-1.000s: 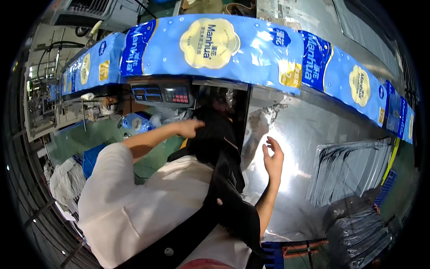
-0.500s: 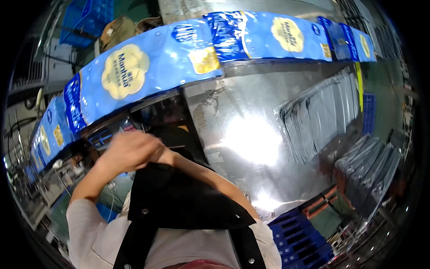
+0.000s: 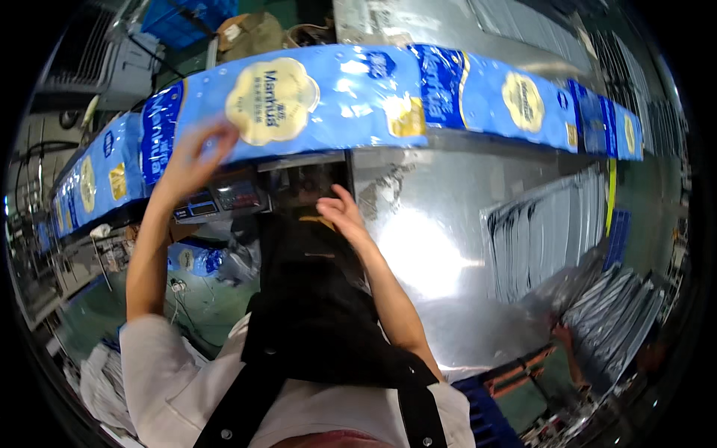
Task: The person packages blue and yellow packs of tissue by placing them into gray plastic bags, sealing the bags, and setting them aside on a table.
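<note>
A row of long blue plastic-wrapped packs with cream flower-shaped labels runs across in front of me. My left hand (image 3: 198,160) is smeared by motion before the left part of the nearest pack (image 3: 343,97). Its fingers look loosely curled with a gap beside the thumb, and I see nothing in them; whether it touches the wrap I cannot tell. My right hand (image 3: 343,213) is open, fingers apart and holding nothing, just above my black apron (image 3: 314,299) and below that pack. Another blue pack (image 3: 497,93) adjoins on the right, and one more (image 3: 101,172) on the left.
A shiny metal table (image 3: 418,179) spreads to the right, with a stack of flat grey plastic bags (image 3: 549,231) on it. More grey bags (image 3: 616,321) lie beyond its near right corner. Under the packs sits a small dark device (image 3: 239,194). A blue crate (image 3: 187,21) stands far left.
My hands were together in front of the apron; now they are apart, the left forward toward the pack, the right to the right. The view has shifted, so the packs appear farther right and lower.
</note>
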Demonstrator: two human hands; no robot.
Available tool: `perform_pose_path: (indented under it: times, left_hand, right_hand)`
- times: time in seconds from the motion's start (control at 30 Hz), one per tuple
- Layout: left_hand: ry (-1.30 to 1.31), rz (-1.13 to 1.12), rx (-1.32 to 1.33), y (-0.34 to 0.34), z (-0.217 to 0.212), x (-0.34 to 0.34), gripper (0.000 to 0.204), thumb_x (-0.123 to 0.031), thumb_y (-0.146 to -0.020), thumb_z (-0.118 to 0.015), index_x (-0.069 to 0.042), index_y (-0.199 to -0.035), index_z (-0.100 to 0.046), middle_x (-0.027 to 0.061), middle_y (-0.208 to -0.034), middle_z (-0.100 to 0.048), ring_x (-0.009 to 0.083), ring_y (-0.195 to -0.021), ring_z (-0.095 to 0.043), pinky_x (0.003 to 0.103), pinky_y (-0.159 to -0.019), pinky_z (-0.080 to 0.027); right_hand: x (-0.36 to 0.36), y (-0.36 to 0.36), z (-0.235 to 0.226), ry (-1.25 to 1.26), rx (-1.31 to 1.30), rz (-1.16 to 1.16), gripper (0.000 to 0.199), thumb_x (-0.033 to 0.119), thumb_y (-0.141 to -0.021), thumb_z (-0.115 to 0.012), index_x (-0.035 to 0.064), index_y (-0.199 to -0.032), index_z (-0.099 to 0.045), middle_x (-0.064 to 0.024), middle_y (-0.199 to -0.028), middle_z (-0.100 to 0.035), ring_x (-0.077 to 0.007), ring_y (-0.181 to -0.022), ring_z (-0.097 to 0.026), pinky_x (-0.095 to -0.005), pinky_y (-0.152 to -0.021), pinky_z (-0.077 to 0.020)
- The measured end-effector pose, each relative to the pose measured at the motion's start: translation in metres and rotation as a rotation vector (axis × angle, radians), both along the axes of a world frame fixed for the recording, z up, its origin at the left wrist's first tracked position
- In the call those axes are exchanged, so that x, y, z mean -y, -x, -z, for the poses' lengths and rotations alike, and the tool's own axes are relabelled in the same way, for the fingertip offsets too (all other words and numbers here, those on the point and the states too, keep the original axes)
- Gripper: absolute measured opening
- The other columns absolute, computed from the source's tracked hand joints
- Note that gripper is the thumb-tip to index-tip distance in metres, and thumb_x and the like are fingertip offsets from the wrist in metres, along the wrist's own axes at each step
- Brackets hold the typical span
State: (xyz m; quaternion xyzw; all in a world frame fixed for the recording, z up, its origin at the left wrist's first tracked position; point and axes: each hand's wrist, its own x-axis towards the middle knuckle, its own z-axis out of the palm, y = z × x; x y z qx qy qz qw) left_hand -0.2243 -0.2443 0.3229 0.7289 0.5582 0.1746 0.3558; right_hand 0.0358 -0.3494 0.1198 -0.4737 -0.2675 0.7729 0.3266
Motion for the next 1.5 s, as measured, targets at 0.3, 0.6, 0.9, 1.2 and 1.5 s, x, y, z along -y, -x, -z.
perform_pose_path:
  times: [0.3,0.6,0.9,1.2,1.5]
  left_hand:
    - [-0.589,0.508,-0.822,-0.081,0.179,-0.244,0.028,-0.035,-0.077,-0.049,-0.018,-0.095,-0.062,0.0017,-0.101,-0.058,0.0221,-0.104,-0.046,0.036,-0.088,-0.035]
    - [-0.191,0.775,-0.627,-0.125,0.169,-0.192,0.033,-0.032,-0.084,-0.045,-0.016,-0.11,-0.058,0.0091,-0.125,-0.043,0.0295,-0.121,-0.032,0.046,-0.094,-0.029]
    - [0.201,0.771,0.593,-0.195,-0.052,-0.123,0.115,-0.065,-0.063,-0.06,-0.002,-0.137,0.003,0.0248,-0.141,-0.005,0.0329,-0.13,-0.015,0.043,-0.103,-0.018]
    - [-0.655,0.554,1.071,-0.214,-0.173,0.006,0.135,-0.052,-0.042,-0.078,-0.006,-0.136,0.007,0.0319,-0.128,-0.016,0.0416,-0.123,-0.022,0.046,-0.1,-0.022]
    - [-1.095,0.138,1.592,-0.116,-0.296,-0.07,0.039,-0.028,-0.069,-0.059,-0.005,-0.093,-0.038,0.0251,-0.105,-0.05,0.0302,-0.103,-0.047,0.045,-0.092,-0.031]
  right_hand:
    - [-0.024,0.017,0.02,0.039,-0.26,0.525,0.053,0.045,-0.086,-0.048,0.0124,-0.126,-0.035,-0.011,-0.118,-0.049,-0.0279,-0.103,-0.051,-0.0429,-0.083,-0.0449]
    - [-0.06,-0.046,-0.041,-0.212,-0.31,0.962,0.062,0.034,-0.076,-0.054,0.0037,-0.128,-0.036,-0.0156,-0.125,-0.044,-0.0303,-0.112,-0.045,-0.0445,-0.095,-0.0364]
    - [-0.079,-0.153,-0.219,-0.858,0.057,1.359,0.06,0.041,-0.076,-0.047,-0.0021,-0.119,-0.045,-0.0197,-0.118,-0.048,-0.0289,-0.11,-0.046,-0.0408,-0.091,-0.0373]
    - [-0.164,-0.071,-0.408,-1.392,0.273,0.82,0.06,0.039,-0.076,-0.052,-0.0012,-0.119,-0.045,-0.0191,-0.119,-0.048,-0.0283,-0.11,-0.046,-0.0392,-0.092,-0.0366]
    - [-0.249,0.134,-0.508,-1.764,0.602,0.092,0.06,0.038,-0.075,-0.056,-0.0003,-0.119,-0.046,-0.0185,-0.119,-0.048,-0.0277,-0.111,-0.046,-0.0376,-0.093,-0.036]
